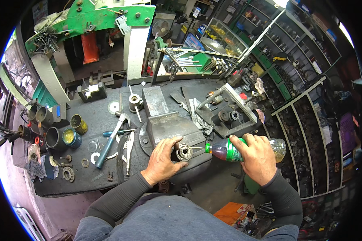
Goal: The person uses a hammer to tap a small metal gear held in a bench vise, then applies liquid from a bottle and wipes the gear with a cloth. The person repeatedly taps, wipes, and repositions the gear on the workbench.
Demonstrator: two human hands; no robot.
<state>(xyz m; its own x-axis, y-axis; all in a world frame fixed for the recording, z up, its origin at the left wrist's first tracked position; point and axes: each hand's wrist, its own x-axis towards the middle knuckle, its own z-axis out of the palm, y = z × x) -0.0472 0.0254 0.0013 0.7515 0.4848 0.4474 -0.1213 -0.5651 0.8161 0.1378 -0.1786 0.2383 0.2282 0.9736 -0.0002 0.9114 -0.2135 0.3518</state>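
Observation:
My left hand [160,161] is closed around a round, toothed metal part [184,152] with a ring-shaped bore. The part is held above the jaws of a big grey bench vise [171,129]. From the right, my right hand [258,158] grips a clear plastic bottle [278,149] with a green label, tipped on its side. Dark reddish liquid shows near the bottle's neck. A thin pale nozzle runs from the green cap [207,148] to the rim of the metal part; whether liquid flows out I cannot tell.
On the dark workbench [84,182] left of the vise lie a hammer [113,140], locking pliers [128,150], washers and several cans [71,137]. A metal frame [229,110] and a rag [199,120] lie to the right. Behind stands a green press [100,18]; shelves [293,104] line the right.

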